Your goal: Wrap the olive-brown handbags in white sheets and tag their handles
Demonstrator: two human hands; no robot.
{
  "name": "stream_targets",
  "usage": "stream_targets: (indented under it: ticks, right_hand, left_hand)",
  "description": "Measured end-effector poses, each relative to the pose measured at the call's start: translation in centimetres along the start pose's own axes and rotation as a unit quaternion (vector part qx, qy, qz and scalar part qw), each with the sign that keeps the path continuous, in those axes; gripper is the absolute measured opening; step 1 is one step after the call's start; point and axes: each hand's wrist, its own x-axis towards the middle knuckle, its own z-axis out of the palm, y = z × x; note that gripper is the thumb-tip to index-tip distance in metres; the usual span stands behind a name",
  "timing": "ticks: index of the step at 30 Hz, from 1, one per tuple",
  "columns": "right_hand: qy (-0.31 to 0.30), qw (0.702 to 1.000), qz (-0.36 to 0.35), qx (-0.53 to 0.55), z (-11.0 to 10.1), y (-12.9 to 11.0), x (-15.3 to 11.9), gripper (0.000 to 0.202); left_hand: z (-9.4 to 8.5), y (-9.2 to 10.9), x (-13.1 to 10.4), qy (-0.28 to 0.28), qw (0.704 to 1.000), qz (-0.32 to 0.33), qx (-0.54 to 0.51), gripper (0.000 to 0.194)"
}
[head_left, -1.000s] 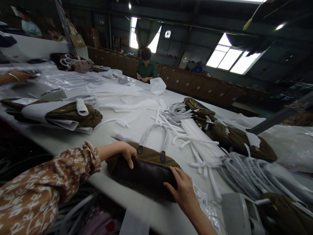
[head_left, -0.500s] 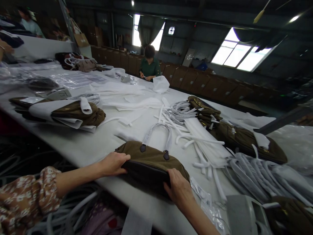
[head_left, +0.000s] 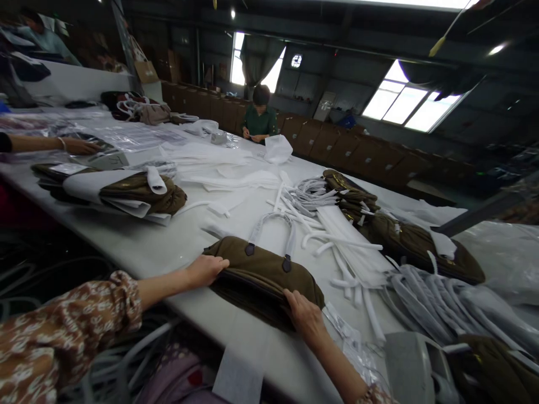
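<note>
At the table's near edge (head_left: 164,247), left hand (head_left: 206,270) and right hand (head_left: 306,315), nearly closed, grip an olive bag (head_left: 265,269), apparently straightening it; the next move likely needs even tension.

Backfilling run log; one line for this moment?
left hand: grips olive handbag, left side | right hand: grips same, right side | handle: wrapped | surface: white table

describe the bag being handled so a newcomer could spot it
Find the big white table, then its near edge at lower centre. There, the left hand and right hand grip an olive-brown bag along its near side. Unlike the brown bags heaped at right, it is in hand, its wrapped handle looping away from the person.
</note>
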Motion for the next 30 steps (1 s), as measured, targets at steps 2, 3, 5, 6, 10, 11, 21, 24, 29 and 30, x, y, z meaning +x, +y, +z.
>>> stream_targets:
  ticks: [2,3,5,6,10,11,21,24,29,30]
  right_hand:
    - [-0.012,1.0,-0.019,-0.012,-0.2,0.2,0.1,0.022]
    - [-0.011,0.999,-0.03,-0.013,-0.1,0.1,-0.1,0.021]
    - [0.006,0.999,-0.035,-0.01,0.5,-0.5,-0.9,0.024]
    - [0.015,0.999,-0.027,-0.006,0.8,-0.9,-1.3,0.026]
    - [0.03,1.0,-0.002,-0.002,1.7,-1.7,-2.2,0.032]
    - [0.037,0.999,-0.006,-0.006,1.6,-1.7,-2.2,0.031]
    - [0.03,0.999,-0.007,-0.011,0.4,-4.4,1.4,0.044]
    - [0.004,0.999,0.011,-0.042,1.5,-5.2,1.9,0.056]
    - [0.001,1.0,0.01,-0.024,1.9,-5.2,1.6,0.054]
    - [0.005,1.0,0.015,-0.02,1.9,-5.2,1.5,0.054]
  left_hand:
    - [0.4,-0.4,0.3,0.008,1.0,0.003,0.005,0.013]
    - [0.5,-0.4,0.3,0.011,1.0,0.006,0.01,0.011]
    - [0.4,0.0,0.2,0.019,1.0,0.005,0.024,0.013]
    - [0.3,0.4,-0.1,0.025,0.999,0.002,0.033,0.015]
    - [-0.9,3.4,-1.0,0.056,0.997,0.026,0.054,0.039]
    - [-1.0,4.3,-1.2,0.067,0.995,0.058,0.054,0.048]
    - [3.4,7.8,-1.1,0.094,0.99,0.105,-0.014,0.056]
    - [2.0,7.5,-1.2,0.092,0.987,0.115,-0.064,0.054]
    - [-1.8,3.1,-1.2,0.281,0.887,-0.235,-0.281,0.039]
    - [-2.2,1.9,-1.1,0.304,0.846,-0.308,-0.311,0.041]
